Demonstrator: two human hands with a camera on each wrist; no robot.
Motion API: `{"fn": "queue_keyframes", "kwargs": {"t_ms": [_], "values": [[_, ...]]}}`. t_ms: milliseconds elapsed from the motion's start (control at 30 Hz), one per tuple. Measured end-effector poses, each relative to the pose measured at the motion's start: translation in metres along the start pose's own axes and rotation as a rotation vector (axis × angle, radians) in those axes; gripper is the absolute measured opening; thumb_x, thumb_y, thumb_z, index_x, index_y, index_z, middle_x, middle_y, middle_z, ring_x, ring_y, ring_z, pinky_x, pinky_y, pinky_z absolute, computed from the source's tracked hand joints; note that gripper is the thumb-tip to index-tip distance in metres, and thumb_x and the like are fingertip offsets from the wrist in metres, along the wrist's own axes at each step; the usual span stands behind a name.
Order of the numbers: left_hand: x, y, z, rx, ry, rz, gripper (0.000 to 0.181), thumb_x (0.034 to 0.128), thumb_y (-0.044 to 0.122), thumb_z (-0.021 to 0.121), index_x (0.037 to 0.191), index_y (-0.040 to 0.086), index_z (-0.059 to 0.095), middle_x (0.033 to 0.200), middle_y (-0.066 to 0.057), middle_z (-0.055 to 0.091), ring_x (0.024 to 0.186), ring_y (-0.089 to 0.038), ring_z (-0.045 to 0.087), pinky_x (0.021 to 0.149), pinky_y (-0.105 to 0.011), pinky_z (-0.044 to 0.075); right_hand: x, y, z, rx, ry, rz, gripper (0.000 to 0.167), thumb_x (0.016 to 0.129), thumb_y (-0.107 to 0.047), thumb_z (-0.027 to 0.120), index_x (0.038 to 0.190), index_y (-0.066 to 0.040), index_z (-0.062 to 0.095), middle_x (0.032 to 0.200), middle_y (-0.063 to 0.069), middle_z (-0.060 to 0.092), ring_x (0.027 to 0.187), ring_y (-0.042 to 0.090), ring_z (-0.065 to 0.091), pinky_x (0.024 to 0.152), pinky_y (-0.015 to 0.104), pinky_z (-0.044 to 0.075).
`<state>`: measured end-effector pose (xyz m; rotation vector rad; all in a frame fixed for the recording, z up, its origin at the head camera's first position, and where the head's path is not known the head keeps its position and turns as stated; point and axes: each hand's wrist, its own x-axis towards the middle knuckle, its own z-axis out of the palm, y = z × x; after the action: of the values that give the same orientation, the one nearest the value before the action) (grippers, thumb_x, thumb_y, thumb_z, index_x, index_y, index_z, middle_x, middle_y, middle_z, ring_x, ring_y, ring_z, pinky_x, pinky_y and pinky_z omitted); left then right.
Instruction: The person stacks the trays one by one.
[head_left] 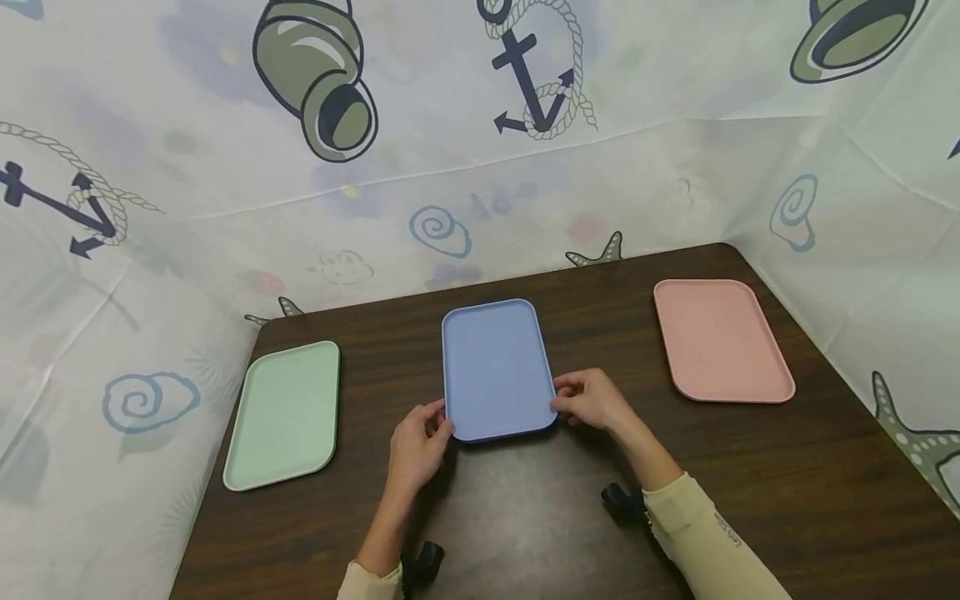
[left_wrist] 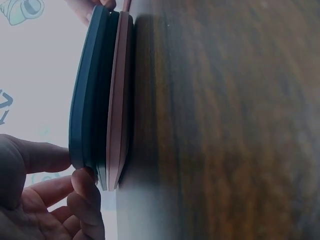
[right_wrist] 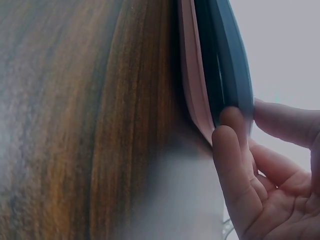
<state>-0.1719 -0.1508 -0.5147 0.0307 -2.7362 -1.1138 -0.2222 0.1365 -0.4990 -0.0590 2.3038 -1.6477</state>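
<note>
A blue tray (head_left: 498,367) lies in the middle of the table, and both hands pinch its near corners. The left hand (head_left: 417,446) is at the left corner, the right hand (head_left: 596,398) at the right one. In the left wrist view the left hand (left_wrist: 55,195) has its thumb on the top of the blue tray (left_wrist: 85,95) and fingers at its underside. Directly under it shows a pink rim (left_wrist: 117,100), with a dark layer between. From the right wrist, the right hand (right_wrist: 270,175) grips the blue tray (right_wrist: 232,55) likewise, above the pink rim (right_wrist: 194,75).
On the brown wooden table (head_left: 525,517), a green tray (head_left: 285,417) lies at the left and a pink tray (head_left: 722,340) at the right. A white patterned cloth (head_left: 420,142) hangs behind the table and along both sides. Dark straps show at both wrists.
</note>
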Motion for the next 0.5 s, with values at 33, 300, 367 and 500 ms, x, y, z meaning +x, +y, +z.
{"fn": "queue_keyframes", "kwargs": {"t_ms": [33,300,367,500], "values": [[0.0004,0.0001,-0.0001,0.000,-0.003,-0.001,0.030,0.0853,0.008,0.069,0.114,0.004,0.072,0.080,0.002,0.059,0.063,-0.010,0.051,0.060,-0.030,0.039,0.0001,0.0001,0.0001,-0.001,-0.001,0.000,0.038,0.082,0.000,0.074,0.116,0.013,0.063,0.085,0.011,0.065,0.067,0.016,0.065,0.060,0.036,0.057],[0.0003,0.0008,-0.0016,0.006,-0.021,-0.016,0.029,0.0870,0.009,0.068,0.116,0.004,0.071,0.081,0.001,0.059,0.063,-0.011,0.051,0.059,-0.031,0.039,0.0008,0.0007,0.0017,-0.002,0.004,0.007,0.038,0.082,0.000,0.074,0.116,0.013,0.064,0.085,0.011,0.066,0.068,0.018,0.066,0.061,0.037,0.057],[-0.0002,0.0008,-0.0015,0.007,-0.024,-0.016,0.029,0.0872,0.009,0.068,0.116,0.003,0.071,0.080,0.001,0.058,0.063,-0.011,0.050,0.059,-0.030,0.038,0.0010,0.0005,0.0018,-0.002,0.005,0.013,0.038,0.082,0.000,0.074,0.116,0.013,0.064,0.085,0.011,0.066,0.069,0.018,0.066,0.061,0.037,0.057],[0.0002,0.0002,-0.0005,0.012,-0.025,-0.030,0.030,0.0874,0.010,0.069,0.116,0.004,0.071,0.081,0.001,0.058,0.063,-0.012,0.050,0.059,-0.030,0.039,0.0010,-0.0003,0.0017,-0.006,0.006,0.016,0.038,0.082,0.000,0.074,0.116,0.013,0.064,0.086,0.012,0.065,0.069,0.019,0.066,0.061,0.036,0.057]]}}
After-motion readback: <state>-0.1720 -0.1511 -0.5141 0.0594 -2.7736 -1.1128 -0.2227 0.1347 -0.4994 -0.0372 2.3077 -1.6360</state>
